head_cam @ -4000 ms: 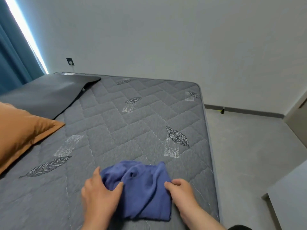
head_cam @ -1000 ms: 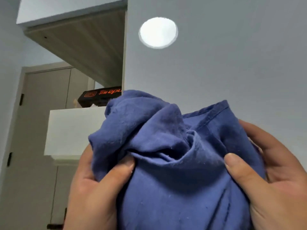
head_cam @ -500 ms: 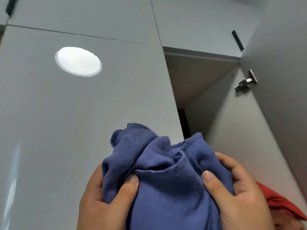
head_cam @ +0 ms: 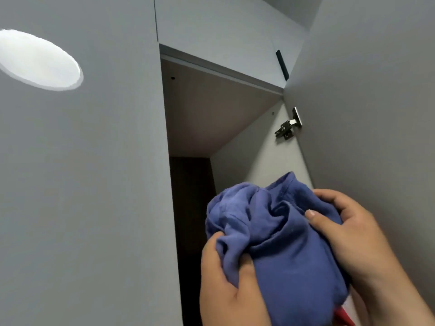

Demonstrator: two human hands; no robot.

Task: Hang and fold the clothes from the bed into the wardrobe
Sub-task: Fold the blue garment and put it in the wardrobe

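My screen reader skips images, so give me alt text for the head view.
Both hands, left hand and right hand, hold a bunched blue garment up at the open wardrobe. A grey door stands open at right, a metal hinge showing.

Single head-worn view, wide-angle, tilted upward and forward at the open wardrobe (head_cam: 211, 118) from very close range (no second view, so no shared region to log). Left hand (head_cam: 226, 285) and right hand (head_cam: 353, 236) fill the lower right of the frame, nearest the lens, with the blue garment (head_cam: 277, 243) between them. Above the hands the view runs up into the compartment's ceiling; a door hinge (head_cam: 288, 127) sits above the right hand, and a closed door panel (head_cam: 82, 172) spans everything left of the left hand.
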